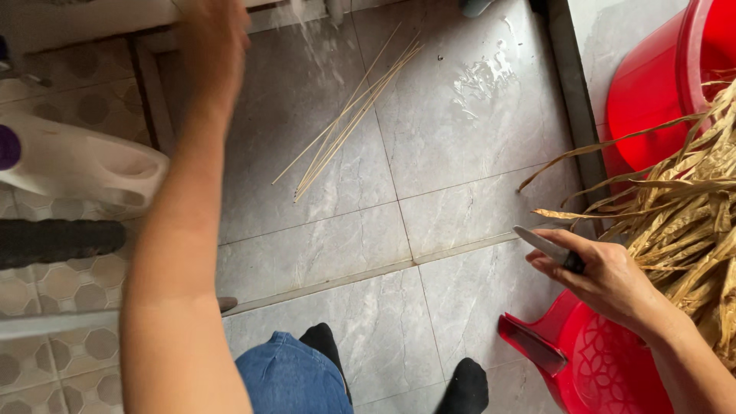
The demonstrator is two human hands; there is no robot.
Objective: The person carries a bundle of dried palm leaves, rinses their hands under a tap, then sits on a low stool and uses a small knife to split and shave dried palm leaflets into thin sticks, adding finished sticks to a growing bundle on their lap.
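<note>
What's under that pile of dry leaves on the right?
Under the dry leaves, a red perforated stool shows in front and a red tub behind. What bears the pile's middle is covered.

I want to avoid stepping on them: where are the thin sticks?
The bundle of thin pale sticks lies on the grey tiled floor, upper centre, right of the raised left hand.

Home floor: grey marble tiles (460, 138), red plastic tub (652, 100), dried leaves (690, 215).

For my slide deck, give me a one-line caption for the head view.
Right hand grips a knife beside dried leaves; left hand reaches toward thin sticks on the tiled floor.
</note>
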